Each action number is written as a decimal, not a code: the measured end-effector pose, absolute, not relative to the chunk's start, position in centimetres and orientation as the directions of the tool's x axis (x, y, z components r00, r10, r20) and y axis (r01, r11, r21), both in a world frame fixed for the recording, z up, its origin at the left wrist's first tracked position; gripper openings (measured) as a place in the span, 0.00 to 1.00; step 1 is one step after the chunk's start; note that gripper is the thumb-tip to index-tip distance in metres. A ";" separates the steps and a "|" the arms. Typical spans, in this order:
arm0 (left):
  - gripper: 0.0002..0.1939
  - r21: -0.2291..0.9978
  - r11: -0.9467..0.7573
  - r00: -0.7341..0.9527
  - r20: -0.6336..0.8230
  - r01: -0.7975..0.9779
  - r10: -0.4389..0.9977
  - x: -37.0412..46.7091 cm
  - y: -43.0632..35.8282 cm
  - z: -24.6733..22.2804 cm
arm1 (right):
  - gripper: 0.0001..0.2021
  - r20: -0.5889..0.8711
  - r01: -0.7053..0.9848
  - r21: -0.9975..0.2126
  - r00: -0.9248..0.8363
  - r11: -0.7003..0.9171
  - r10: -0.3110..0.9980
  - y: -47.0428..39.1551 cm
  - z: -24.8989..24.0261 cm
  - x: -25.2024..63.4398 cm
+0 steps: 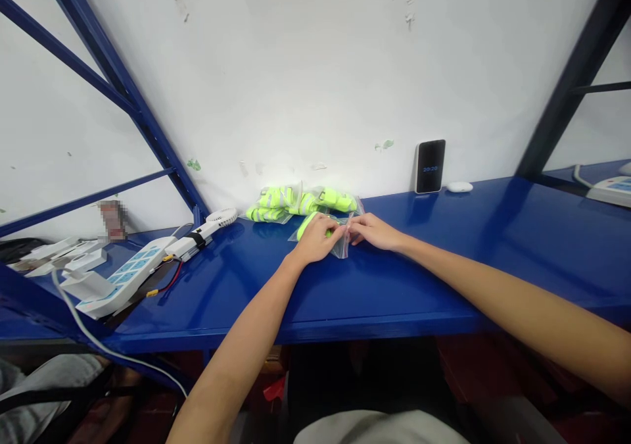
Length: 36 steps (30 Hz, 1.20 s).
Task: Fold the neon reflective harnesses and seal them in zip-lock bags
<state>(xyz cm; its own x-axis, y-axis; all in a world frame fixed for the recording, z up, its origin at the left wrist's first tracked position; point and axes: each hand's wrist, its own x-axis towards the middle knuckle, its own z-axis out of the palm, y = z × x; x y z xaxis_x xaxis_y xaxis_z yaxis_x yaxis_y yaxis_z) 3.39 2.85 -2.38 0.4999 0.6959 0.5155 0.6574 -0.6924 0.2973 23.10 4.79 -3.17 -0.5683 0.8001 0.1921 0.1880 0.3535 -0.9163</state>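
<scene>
A clear zip-lock bag [339,250] with a folded neon-yellow reflective vest [306,223] inside lies on the blue table. My left hand [318,239] rests over the bag, its thumb and fingers closed on the plastic near the opening end. From the other side, my right hand [375,231] pinches the bag's edge between thumb and fingertips. The left hand covers much of the vest. Just behind, against the wall, several more bagged neon-yellow vests [276,197] are piled.
A phone [430,166] leans on the wall beside a white earbud case [460,187]. At left lie a small white fan [223,217], a power strip [131,274] and a red-black cable [170,278]. Blue metal frame posts [148,128] flank the table. A seated person's leg [54,385] shows lower left.
</scene>
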 end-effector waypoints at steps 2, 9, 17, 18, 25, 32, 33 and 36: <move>0.22 0.331 -0.686 0.489 0.510 0.648 0.708 3.3 2.8 -2.3 | 0.12 0.264 0.223 -0.857 -0.583 0.464 0.768 4.7 -3.3 23.0; 0.21 0.379 -0.666 0.442 0.528 0.642 0.726 3.2 2.7 -2.4 | 0.12 0.338 0.288 -0.749 -0.609 0.597 0.717 4.6 -3.6 22.9; 0.11 0.346 -0.675 0.463 0.523 0.652 0.716 2.9 2.7 -2.4 | 0.12 0.361 0.336 -0.680 -0.620 0.652 0.697 3.6 -3.1 22.7; 0.11 0.342 -0.677 0.468 0.522 0.652 0.714 2.9 2.7 -2.4 | 0.12 0.365 0.353 -0.666 -0.613 0.657 0.700 3.4 -3.0 22.6; 0.12 0.304 -0.706 0.518 0.508 0.639 0.688 2.9 2.7 -2.3 | 0.13 0.362 0.367 -0.662 -0.606 0.653 0.708 3.3 -3.1 22.4; 0.17 0.309 -0.726 0.549 0.492 0.615 0.675 2.8 2.8 -2.3 | 0.14 0.314 0.306 -0.759 -0.601 0.574 0.735 3.8 -3.6 22.6; 0.18 0.318 -0.724 0.547 0.492 0.612 0.678 2.8 2.8 -2.3 | 0.14 0.308 0.291 -0.776 -0.599 0.559 0.739 3.9 -3.6 22.6; 0.19 0.341 -0.718 0.533 0.496 0.606 0.685 2.9 2.7 -2.2 | 0.15 0.292 0.246 -0.819 -0.598 0.518 0.746 4.0 -3.5 22.6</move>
<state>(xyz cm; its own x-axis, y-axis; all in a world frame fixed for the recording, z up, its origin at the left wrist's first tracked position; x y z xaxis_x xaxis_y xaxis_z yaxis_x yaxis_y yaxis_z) 2.86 2.73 -2.15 0.5334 0.6853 0.4958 0.6065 -0.7184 0.3407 22.61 4.04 -3.52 -0.5981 0.7462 0.2923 0.2461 0.5182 -0.8191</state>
